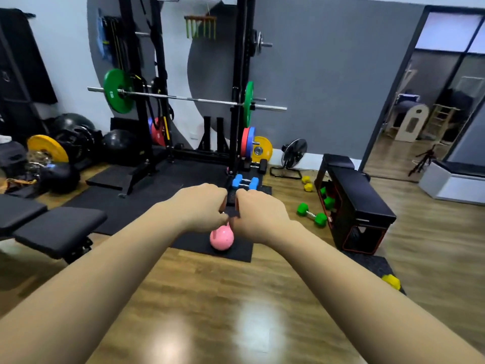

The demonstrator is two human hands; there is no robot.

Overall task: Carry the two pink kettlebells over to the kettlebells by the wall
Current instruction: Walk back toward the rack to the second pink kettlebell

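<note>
One pink kettlebell (222, 239) sits low over a black rubber mat (199, 244) in the middle of the head view. Its handle runs up into the gap where my two fists meet. My left hand (202, 206) and my right hand (259, 216) are side by side with fingers curled, both closed at that handle. The hands hide the grip itself. I cannot tell whether the kettlebell rests on the mat or hangs just above it. A second pink kettlebell is not visible. Dark round weights (76, 137) lie by the left wall.
A squat rack (237, 101) holding a barbell with green plates stands straight ahead. A blue dumbbell (245, 182) lies just past my hands, a green dumbbell (312, 215) to the right. A black box (354, 206) is at right, a padded bench (57, 229) at left.
</note>
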